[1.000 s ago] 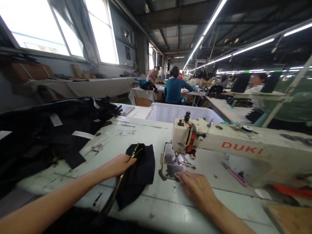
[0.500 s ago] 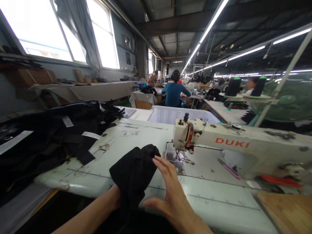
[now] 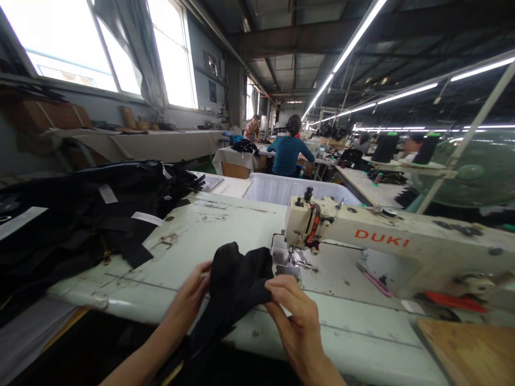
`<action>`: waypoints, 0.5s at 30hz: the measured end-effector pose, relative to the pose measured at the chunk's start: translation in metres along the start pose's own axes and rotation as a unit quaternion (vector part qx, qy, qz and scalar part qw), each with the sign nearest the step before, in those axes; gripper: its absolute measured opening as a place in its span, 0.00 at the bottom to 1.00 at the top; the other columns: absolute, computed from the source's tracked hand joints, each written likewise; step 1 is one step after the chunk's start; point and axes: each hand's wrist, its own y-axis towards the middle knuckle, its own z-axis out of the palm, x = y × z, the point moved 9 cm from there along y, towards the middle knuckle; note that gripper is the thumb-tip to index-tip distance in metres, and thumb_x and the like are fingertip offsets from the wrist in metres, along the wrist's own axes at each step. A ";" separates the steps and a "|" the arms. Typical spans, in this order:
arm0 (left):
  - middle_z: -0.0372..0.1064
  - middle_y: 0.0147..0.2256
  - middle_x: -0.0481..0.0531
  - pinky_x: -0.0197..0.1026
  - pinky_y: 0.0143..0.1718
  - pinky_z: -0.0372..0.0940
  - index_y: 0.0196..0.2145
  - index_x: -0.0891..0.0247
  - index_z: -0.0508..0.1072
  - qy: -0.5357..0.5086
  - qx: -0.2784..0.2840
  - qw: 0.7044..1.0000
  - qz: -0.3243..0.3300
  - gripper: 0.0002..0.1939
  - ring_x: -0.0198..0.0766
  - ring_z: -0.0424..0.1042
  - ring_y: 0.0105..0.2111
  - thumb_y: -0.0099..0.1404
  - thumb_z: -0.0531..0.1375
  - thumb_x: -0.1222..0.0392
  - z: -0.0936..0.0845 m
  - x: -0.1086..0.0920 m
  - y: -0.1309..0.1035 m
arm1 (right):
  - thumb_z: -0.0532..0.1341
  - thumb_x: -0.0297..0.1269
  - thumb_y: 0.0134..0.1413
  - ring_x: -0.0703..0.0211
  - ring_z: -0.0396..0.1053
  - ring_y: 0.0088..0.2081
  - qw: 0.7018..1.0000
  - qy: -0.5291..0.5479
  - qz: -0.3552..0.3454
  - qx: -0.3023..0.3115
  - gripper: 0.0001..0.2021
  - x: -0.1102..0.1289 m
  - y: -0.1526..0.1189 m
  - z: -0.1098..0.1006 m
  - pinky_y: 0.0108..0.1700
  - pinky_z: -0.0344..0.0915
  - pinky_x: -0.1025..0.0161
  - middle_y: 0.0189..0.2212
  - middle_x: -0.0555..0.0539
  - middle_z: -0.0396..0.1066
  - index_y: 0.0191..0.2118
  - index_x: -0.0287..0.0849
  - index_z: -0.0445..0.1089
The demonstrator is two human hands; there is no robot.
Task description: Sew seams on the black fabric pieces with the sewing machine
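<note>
Two contact points seemingly keep black cloth spread: right hand, fingers pinching its three-o'clock edge; left hand at nine o'clock, finger closure hidden

Strong daylight is entering through large, pale-framed glass windows on the left, where a grey fabric curtain is hanging gathered beside a blue-grey painted wall. Below, a long table draped in beige-grey cloth is running along that side, while a broad, pale green, visibly scuffed worktable is occupying the foreground. Overhead, long white fluorescent tubes are glowing in receding rows beneath dark ceiling beams, and a large, round, greenish fan is showing at the right.
</note>
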 end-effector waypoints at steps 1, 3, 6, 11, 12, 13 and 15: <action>0.66 0.48 0.59 0.52 0.46 0.68 0.56 0.60 0.61 0.017 -0.060 0.998 -0.016 0.17 0.47 0.69 0.47 0.75 0.45 0.53 -0.019 -0.001 -0.001 | 0.57 0.22 0.61 0.57 0.67 0.41 1.000 -0.020 -0.015 -0.019 0.10 0.002 -0.002 -0.004 0.43 0.65 0.59 0.38 0.46 0.70 0.42 0.44 0.70; 0.67 0.49 0.55 0.51 0.52 0.64 0.53 0.58 0.65 0.061 -0.154 0.986 -0.008 0.15 0.47 0.68 0.50 0.73 0.49 0.53 -0.051 -0.019 -0.006 | 0.57 0.21 0.60 0.55 0.67 0.44 0.996 -0.070 -0.040 -0.049 0.15 0.005 -0.006 -0.008 0.46 0.65 0.56 0.41 0.45 0.68 0.47 0.46 0.72; 0.72 0.44 0.49 0.38 0.50 0.66 0.43 0.56 0.75 0.037 0.023 0.994 0.103 0.08 0.40 0.72 0.45 0.69 0.56 0.58 -0.026 -0.072 -0.005 | 0.57 0.21 0.60 0.58 0.67 0.41 0.991 -0.113 -0.046 -0.058 0.20 0.006 -0.014 0.000 0.43 0.67 0.60 0.39 0.46 0.65 0.53 0.50 0.71; 0.74 0.28 0.47 0.33 0.32 0.70 0.28 0.62 0.75 -0.043 0.118 0.990 0.059 0.08 0.36 0.74 0.29 0.62 0.57 0.66 0.027 -0.103 -0.013 | 0.56 0.20 0.60 0.62 0.70 0.38 0.992 -0.092 -0.041 -0.080 0.21 0.013 -0.022 0.013 0.38 0.70 0.68 0.38 0.45 0.67 0.55 0.46 0.69; 0.73 0.25 0.48 0.32 0.29 0.69 0.25 0.62 0.74 -0.037 0.090 0.994 0.057 0.09 0.36 0.73 0.25 0.61 0.57 0.66 0.030 -0.103 -0.015 | 0.57 0.19 0.59 0.62 0.70 0.39 0.991 -0.092 -0.042 -0.090 0.20 0.015 -0.023 0.013 0.39 0.70 0.69 0.38 0.45 0.68 0.54 0.44 0.70; 0.72 0.23 0.48 0.32 0.27 0.69 0.23 0.63 0.74 -0.030 0.064 0.996 0.063 0.10 0.35 0.72 0.23 0.61 0.57 0.66 0.031 -0.103 -0.017 | 0.57 0.18 0.58 0.62 0.71 0.38 0.989 -0.094 -0.044 -0.102 0.20 0.018 -0.023 0.012 0.39 0.70 0.69 0.37 0.45 0.69 0.52 0.43 0.71; 0.72 0.23 0.49 0.32 0.28 0.69 0.23 0.63 0.73 -0.021 0.018 0.996 0.086 0.10 0.36 0.73 0.23 0.61 0.57 0.65 0.029 -0.102 -0.020 | 0.57 0.17 0.57 0.62 0.71 0.37 0.987 -0.102 -0.045 -0.117 0.17 0.021 -0.023 0.007 0.40 0.70 0.68 0.36 0.45 0.70 0.49 0.40 0.72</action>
